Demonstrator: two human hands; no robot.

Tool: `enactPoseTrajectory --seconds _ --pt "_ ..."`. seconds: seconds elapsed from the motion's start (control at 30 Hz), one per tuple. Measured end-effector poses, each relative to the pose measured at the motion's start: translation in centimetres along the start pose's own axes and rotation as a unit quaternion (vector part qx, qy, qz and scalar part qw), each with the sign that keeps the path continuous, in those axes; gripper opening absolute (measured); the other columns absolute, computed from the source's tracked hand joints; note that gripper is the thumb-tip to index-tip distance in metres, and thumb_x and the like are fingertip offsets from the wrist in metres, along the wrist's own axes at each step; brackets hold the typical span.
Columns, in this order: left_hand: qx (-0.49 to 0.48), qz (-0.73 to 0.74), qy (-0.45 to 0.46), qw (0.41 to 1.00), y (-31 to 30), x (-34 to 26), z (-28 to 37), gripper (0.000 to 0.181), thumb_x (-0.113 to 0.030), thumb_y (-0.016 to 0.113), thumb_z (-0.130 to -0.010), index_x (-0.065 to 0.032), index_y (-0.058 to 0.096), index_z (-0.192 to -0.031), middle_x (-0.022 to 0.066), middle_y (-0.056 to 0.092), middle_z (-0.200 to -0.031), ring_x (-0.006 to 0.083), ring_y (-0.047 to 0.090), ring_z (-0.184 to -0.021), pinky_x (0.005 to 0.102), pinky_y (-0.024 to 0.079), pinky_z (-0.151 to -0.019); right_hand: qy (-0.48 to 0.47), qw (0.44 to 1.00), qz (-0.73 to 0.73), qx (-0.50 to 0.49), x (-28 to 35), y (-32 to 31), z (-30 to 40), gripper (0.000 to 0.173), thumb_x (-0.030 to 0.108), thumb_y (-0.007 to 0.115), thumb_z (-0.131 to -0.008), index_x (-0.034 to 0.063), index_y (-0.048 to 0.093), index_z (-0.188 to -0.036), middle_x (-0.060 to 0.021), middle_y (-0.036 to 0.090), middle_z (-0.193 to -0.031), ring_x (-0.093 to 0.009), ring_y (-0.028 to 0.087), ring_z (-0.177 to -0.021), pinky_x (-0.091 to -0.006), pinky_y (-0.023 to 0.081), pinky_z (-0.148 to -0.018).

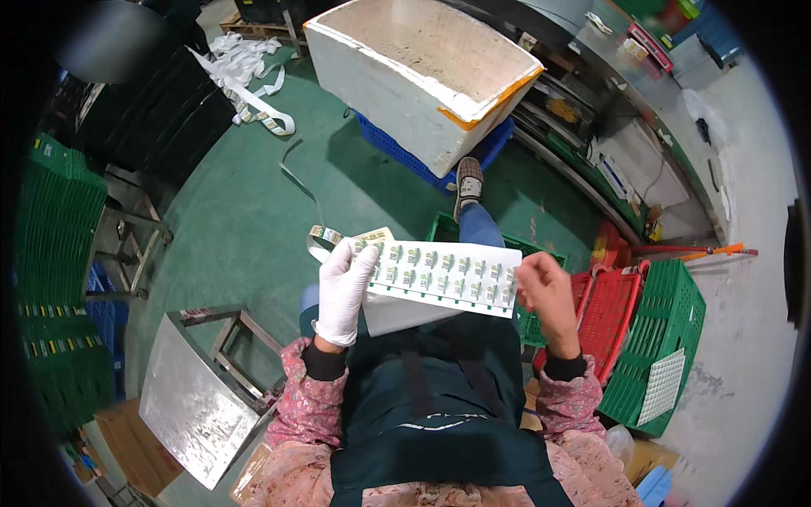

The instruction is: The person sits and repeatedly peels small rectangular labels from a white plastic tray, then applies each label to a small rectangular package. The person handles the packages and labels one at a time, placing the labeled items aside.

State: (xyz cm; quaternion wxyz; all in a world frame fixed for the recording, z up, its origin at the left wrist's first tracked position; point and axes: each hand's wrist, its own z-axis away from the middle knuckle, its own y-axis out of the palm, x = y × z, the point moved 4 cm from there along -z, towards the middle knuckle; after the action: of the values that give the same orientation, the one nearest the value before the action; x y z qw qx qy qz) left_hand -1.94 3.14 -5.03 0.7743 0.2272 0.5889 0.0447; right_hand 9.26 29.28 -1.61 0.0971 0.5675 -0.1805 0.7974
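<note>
My left hand (345, 288), in a white glove, grips the left end of a white sheet of small green-and-white stickers (443, 279), thumb on top. The stickers sit in two rows. A strip of labels (326, 236) and a yellowish label piece (377, 235) show behind that hand. At the sheet's right edge is my bare right hand (548, 295), its thumb and fingers curled together on the edge. Whether a loose sticker is between those fingertips is too small to tell. Below the sheet, plain white paper (405, 315) lies over my dark apron (437, 374).
Ahead stands a white foam box (386, 95) on a blue crate (399, 149). Green crates (652, 342) and red baskets (608, 317) are at my right. A metal-topped stool (196, 399) is at left, near stacked green trays (60, 253). White label backing (244, 63) litters the floor.
</note>
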Motion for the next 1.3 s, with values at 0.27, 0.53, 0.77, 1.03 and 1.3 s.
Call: enactPoseTrajectory --seconds 0.27,0.53,0.77,1.03,1.3 --pt "-0.056 0.006 -0.002 0.998 -0.3 0.7 0.6 0.020 -0.018 0.062 -0.092 0.0012 0.063 -0.096 0.0003 0.063 -0.086 0.0044 0.055 -0.075 0.0203 0.045 -0.068 -0.067 0.988 -0.131 -0.037 0.8 1.6 0.2 0.014 0.011 0.069 -0.086 0.0023 0.060 -0.080 0.0033 0.055 -0.072 -0.003 0.050 -0.065 -0.0168 0.037 -0.057" --pt "-0.034 0.035 0.025 0.999 0.6 -0.2 0.6 0.022 -0.017 0.063 -0.091 0.0025 0.065 -0.100 0.0031 0.065 -0.091 0.0070 0.059 -0.080 0.0217 0.048 -0.073 -0.244 0.949 -0.182 -0.079 1.5 2.5 -0.2 0.018 0.001 0.066 -0.086 0.0032 0.049 -0.081 -0.0046 0.057 -0.090 -0.007 0.051 -0.078 -0.0203 0.042 -0.072" --pt "-0.077 -0.001 0.078 0.994 0.5 -0.1 1.4 0.013 -0.010 0.064 -0.089 0.0018 0.065 -0.096 0.0017 0.065 -0.090 0.0061 0.057 -0.079 0.0207 0.046 -0.071 -0.235 0.936 -0.230 -0.125 -0.5 2.9 -0.8 0.019 0.006 0.067 -0.087 0.0032 0.049 -0.094 -0.0058 0.060 -0.087 -0.008 0.054 -0.077 -0.0204 0.043 -0.070" --pt "-0.078 -0.071 0.135 0.985 -0.2 -0.9 0.9 0.010 -0.009 0.065 -0.089 0.0005 0.066 -0.092 -0.0022 0.062 -0.083 0.0042 0.052 -0.074 0.0193 0.042 -0.067 -0.075 0.973 -0.215 0.017 0.8 3.4 -0.7 0.012 0.007 0.070 -0.084 0.0020 0.059 -0.087 -0.0004 0.063 -0.081 -0.006 0.057 -0.070 -0.0197 0.045 -0.065" --pt "-0.055 -0.116 0.023 0.991 -2.9 2.3 -4.1 0.018 -0.015 0.062 -0.091 0.0008 0.064 -0.084 -0.0054 0.058 -0.076 0.0027 0.048 -0.067 0.0195 0.040 -0.061 -0.287 0.936 0.136 -0.153 0.9 5.9 0.1 0.025 0.016 0.070 -0.084 -0.0006 0.054 -0.075 -0.0090 0.052 -0.063 -0.019 0.048 -0.052 -0.0298 0.039 -0.051"
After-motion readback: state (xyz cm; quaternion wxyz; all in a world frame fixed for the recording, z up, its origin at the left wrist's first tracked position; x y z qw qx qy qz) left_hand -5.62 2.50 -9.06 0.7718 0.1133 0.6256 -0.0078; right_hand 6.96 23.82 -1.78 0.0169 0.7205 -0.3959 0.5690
